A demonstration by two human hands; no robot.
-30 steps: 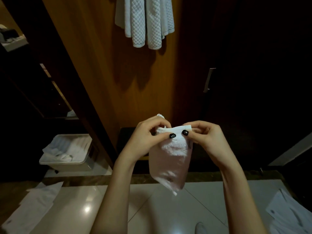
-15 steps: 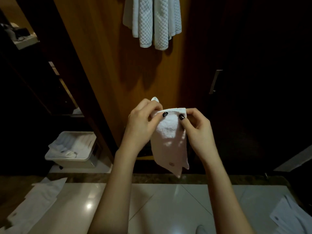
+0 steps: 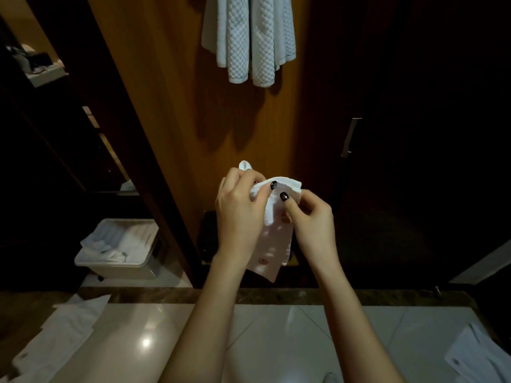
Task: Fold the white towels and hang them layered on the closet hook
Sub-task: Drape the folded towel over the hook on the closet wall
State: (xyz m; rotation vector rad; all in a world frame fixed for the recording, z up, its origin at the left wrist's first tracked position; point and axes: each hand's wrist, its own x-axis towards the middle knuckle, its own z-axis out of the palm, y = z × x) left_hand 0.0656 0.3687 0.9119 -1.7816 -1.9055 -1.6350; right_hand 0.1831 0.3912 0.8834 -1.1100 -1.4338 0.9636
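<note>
The person is holding a small white towel [image 3: 276, 239] up in front of the wooden closet panel [image 3: 171, 120], with both hands close together at its top edge. The left hand [image 3: 239, 214] is gripping the upper left part, its thumb pressing on the front of the cloth, and a bunched corner is sticking out above its knuckles. The right hand [image 3: 311, 219] is pinching the towel just beside it, thumb on the front and fingers curling behind. The rest of the towel is hanging down between the two wrists, its lower corner pointing toward the tiled floor [image 3: 276, 341]. Higher up on the panel, quilted white towels [image 3: 249, 37] are hanging in overlapping folds, their tops running out of view. To the left of the panel, a pale bin [image 3: 121, 269] holding crumpled white cloth is sitting in a dark recess. One flat white cloth [image 3: 63, 333] is lying on the floor at far left and another white cloth [image 3: 481, 357] at far right. A metal handle [image 3: 349, 136] is catching light on the dark door at right
</note>
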